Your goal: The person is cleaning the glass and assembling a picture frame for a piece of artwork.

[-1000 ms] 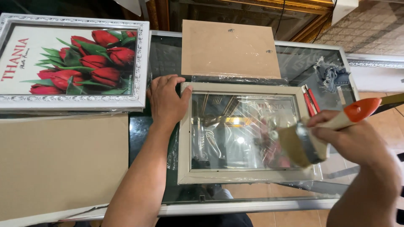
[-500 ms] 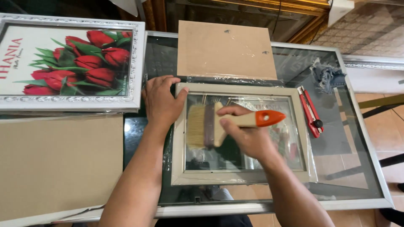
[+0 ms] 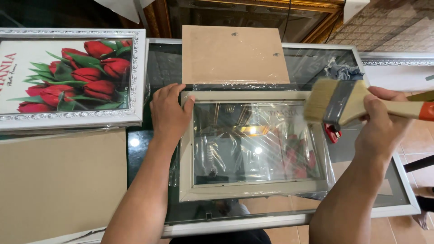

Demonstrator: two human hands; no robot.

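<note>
With the left hand [image 3: 169, 115] spread flat on the frame's [image 3: 253, 147] left edge on the glass table [image 3: 398, 199] and the right hand [image 3: 384, 122] fisted round the brush [image 3: 332, 101] above its right corner, a careless stroke might scratch or shift the glass.

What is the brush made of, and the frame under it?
Brush: pale bristles, grey metal-looking band, light wooden handle with an orange end. Frame: cream, matte, maybe wood or plastic; its middle looks like glass, reflecting lights, with crinkly clear wrap around it.

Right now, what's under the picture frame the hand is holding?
Under the empty picture frame lies crinkled clear plastic wrap, then the glass tabletop. A red utility knife peeks out; the brush covers most of it.
</note>
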